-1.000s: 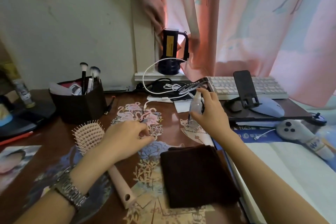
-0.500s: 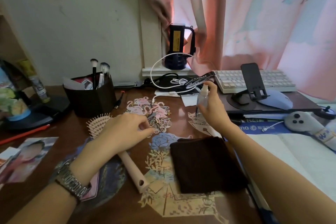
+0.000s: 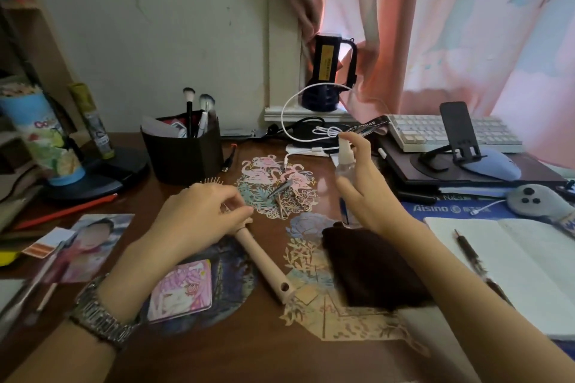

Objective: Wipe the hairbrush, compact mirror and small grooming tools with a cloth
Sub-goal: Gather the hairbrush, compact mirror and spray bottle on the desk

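Observation:
The beige hairbrush (image 3: 264,261) lies diagonally on the desk, its head mostly hidden under my left hand (image 3: 199,214). That hand hovers over the brush with fingertips pinched together and nothing visible in them. Small metal grooming tools (image 3: 280,191) lie just beyond it on the flamingo pattern. A pink compact mirror (image 3: 180,292) lies beside my left wrist. My right hand (image 3: 367,193) grips a clear spray bottle (image 3: 345,165), held upright above the far edge of the dark brown cloth (image 3: 370,267), which lies folded flat.
A black organizer (image 3: 183,155) with makeup brushes stands behind the brush. At right are an open notebook (image 3: 513,264) with a pen, a keyboard (image 3: 435,130), a phone stand (image 3: 457,137) and a mouse (image 3: 491,165). Photos (image 3: 90,239) and a red pencil (image 3: 62,211) lie at left.
My left hand has let go of the small metal tool, which now lies on the flamingo pattern. The right hand keeps its hold on the spray bottle. The view has shifted down.

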Available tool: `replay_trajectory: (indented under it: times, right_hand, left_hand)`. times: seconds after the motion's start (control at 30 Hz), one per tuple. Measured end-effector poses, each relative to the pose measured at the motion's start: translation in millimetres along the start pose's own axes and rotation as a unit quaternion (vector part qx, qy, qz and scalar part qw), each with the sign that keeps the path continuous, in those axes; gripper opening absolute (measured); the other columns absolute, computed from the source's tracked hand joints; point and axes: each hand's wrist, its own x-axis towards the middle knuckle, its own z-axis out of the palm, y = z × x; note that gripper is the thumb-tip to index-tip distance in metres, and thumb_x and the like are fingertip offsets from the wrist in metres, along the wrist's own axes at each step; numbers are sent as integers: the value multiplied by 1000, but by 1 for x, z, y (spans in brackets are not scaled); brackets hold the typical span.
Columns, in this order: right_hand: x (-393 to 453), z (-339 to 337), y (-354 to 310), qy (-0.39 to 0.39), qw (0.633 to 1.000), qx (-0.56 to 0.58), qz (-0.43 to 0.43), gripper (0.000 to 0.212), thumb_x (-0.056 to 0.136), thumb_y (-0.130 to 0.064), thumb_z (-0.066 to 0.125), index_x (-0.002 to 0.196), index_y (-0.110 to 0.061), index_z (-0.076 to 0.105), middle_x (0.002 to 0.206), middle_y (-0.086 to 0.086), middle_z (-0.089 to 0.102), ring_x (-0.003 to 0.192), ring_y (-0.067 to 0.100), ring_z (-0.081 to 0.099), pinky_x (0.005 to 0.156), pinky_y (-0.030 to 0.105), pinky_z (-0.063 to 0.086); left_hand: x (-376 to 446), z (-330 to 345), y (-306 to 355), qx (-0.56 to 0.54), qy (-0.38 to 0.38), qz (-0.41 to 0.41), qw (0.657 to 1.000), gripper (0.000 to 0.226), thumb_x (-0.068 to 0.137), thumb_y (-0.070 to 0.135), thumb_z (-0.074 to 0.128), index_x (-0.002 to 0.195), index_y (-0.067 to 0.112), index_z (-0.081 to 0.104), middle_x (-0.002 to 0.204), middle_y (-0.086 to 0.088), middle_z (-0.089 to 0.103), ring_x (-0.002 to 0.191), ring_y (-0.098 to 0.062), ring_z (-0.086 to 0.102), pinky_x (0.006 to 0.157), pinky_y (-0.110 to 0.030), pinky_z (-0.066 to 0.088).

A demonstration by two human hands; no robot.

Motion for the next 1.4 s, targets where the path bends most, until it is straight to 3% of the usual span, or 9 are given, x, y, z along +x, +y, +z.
replay_trajectory:
  times: [0.1, 0.2, 0.3, 0.4, 0.53, 0.63, 0.97, 1.2, 1.4]
  right_hand:
    - [-10, 9, -3, 5, 999, -45, 9, 57, 81, -24, 52, 132, -33, 28, 83, -8, 53, 68, 11, 53, 61, 32, 43]
    - [-19, 17, 1, 9, 996, -92, -2, 62, 81, -13, 64, 133, -29, 32, 86, -18, 47, 68, -1, 49, 56, 21, 36]
    - [-25, 24, 8, 1, 993, -120, 7, 66, 80, -10, 64, 133, -32, 30, 98, -8, 55, 74, 11, 55, 63, 37, 48]
    - [-27, 26, 12, -4, 990, -138, 22, 66, 79, -10, 62, 131, -35, 28, 83, 3, 60, 67, 18, 57, 60, 46, 50]
    - [-30, 20, 9, 12, 992, -122, 39, 62, 79, -7, 61, 129, -30, 32, 71, 8, 58, 62, 18, 55, 58, 37, 48]
    - [-34, 18, 9, 12, 992, -123, 36, 56, 82, -7, 60, 127, -27, 32, 71, 7, 57, 59, 20, 54, 57, 40, 48]
    - [-42, 14, 6, 24, 993, -105, 50, 51, 80, -6, 55, 122, -24, 32, 75, 7, 56, 67, 23, 55, 60, 38, 47]
    - [-42, 15, 6, 36, 992, -108, 56, 46, 80, -5, 56, 115, -21, 32, 79, 11, 59, 66, 27, 57, 60, 45, 49]
    - [-45, 18, 1, 21, 993, -100, 55, 52, 81, -7, 58, 121, -25, 30, 80, 9, 60, 66, 24, 57, 59, 44, 49]
  left_hand:
    - [-7, 5, -12, -22, 27, -5, 999, 24, 83, 55, 53, 92, 36, 67, 100, 18, 62, 83, -4, 52, 64, -26, 37]
    - [-13, 13, -20, -64, 61, -5, 996, 18, 84, 48, 59, 87, 34, 68, 95, 18, 62, 84, -4, 53, 66, -27, 40]
    - [-16, 21, -23, -79, 68, 14, 994, 13, 85, 45, 60, 88, 35, 67, 90, 22, 57, 89, -1, 52, 67, -18, 40]
    - [-17, 25, -23, -61, 75, 29, 995, 14, 85, 46, 60, 90, 35, 66, 90, 24, 53, 89, 2, 46, 65, -8, 32]
    - [-20, 31, -23, -28, 82, 39, 995, 21, 88, 48, 56, 100, 34, 66, 101, 24, 55, 105, -4, 50, 76, -22, 38]
    - [-23, 33, -26, -19, 85, 41, 995, 30, 87, 52, 53, 105, 31, 67, 110, 18, 60, 109, -5, 52, 84, -27, 43]
    - [-25, 35, -31, -10, 86, 40, 995, 31, 85, 51, 54, 102, 29, 68, 106, 13, 64, 103, -8, 55, 83, -30, 47]
    - [-26, 35, -32, -3, 90, 37, 995, 28, 86, 49, 56, 103, 31, 68, 106, 15, 63, 101, -6, 54, 77, -25, 42]
    - [-33, 30, -35, -26, 106, 33, 993, 18, 85, 42, 61, 98, 31, 69, 101, 15, 64, 96, -8, 57, 77, -34, 50]
